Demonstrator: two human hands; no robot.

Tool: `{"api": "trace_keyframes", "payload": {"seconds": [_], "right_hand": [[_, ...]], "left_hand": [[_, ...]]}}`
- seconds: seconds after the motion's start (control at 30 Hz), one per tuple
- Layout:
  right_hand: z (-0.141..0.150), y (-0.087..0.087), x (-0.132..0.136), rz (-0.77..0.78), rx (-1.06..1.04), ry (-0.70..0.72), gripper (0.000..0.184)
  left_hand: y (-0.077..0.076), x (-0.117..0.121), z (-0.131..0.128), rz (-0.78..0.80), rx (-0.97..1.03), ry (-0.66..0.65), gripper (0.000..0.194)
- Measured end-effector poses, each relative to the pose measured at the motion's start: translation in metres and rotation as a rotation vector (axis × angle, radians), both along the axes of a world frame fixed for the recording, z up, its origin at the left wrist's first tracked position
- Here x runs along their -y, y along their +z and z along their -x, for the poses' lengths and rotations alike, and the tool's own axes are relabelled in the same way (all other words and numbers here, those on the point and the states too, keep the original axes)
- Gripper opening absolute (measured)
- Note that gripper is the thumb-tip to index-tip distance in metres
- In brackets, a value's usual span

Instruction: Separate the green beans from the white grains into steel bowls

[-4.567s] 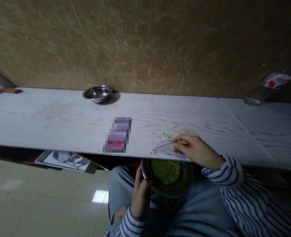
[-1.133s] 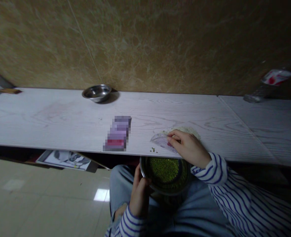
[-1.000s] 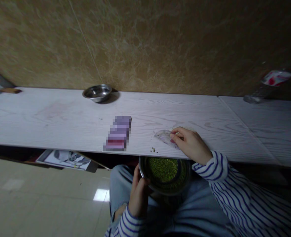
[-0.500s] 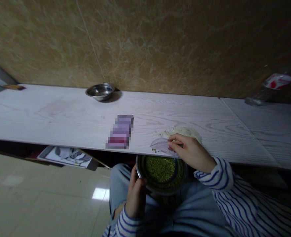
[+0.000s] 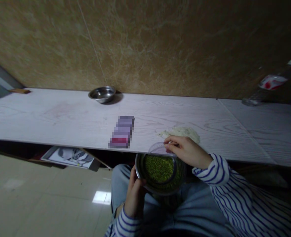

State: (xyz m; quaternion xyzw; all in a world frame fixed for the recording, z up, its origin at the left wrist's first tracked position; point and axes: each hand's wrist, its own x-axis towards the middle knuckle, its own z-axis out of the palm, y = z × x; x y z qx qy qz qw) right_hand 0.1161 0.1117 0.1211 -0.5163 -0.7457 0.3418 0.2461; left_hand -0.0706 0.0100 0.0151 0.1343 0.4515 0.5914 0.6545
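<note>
In the head view, the right hand (image 5: 188,151) has its thumb and fingers pinched narrow on a clear sheet (image 5: 155,147), which extends to the left of the fingertips at the table (image 5: 140,144)'s front edge. The pale grains (image 5: 186,132) lie on the table just beyond that hand. The left hand (image 5: 135,196) grips the left rim of the bowl (image 5: 137,164), holding green beans (image 5: 159,168) below the sheet, near the right hand.
</note>
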Motion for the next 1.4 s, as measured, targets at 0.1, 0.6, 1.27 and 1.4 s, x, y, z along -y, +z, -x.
{"api": "trace_keyframes", "payload": {"seconds": [0.1, 0.6, 1.27, 1.4], "right_hand": [[-0.017, -0.002, 0.004, -0.052, -0.031, -0.168, 0.013], [0.074, -0.001, -0.006, -0.258, 0.228, -0.357, 0.008], [-0.017, -0.001, -0.022, -0.188, 0.364, -0.575, 0.005], [-0.040, 0.001, -0.020, -0.199, 0.255, -0.581, 0.010]], "left_hand": [[0.000, 0.003, -0.005, 0.032, 0.004, -0.006, 0.068], [-0.006, 0.007, -0.012, 0.065, 0.073, -0.039, 0.071], [-0.014, 0.000, -0.037, 0.106, 0.081, -0.068, 0.067], [-0.010, -0.001, -0.045, 0.110, 0.109, -0.077, 0.068]]}}
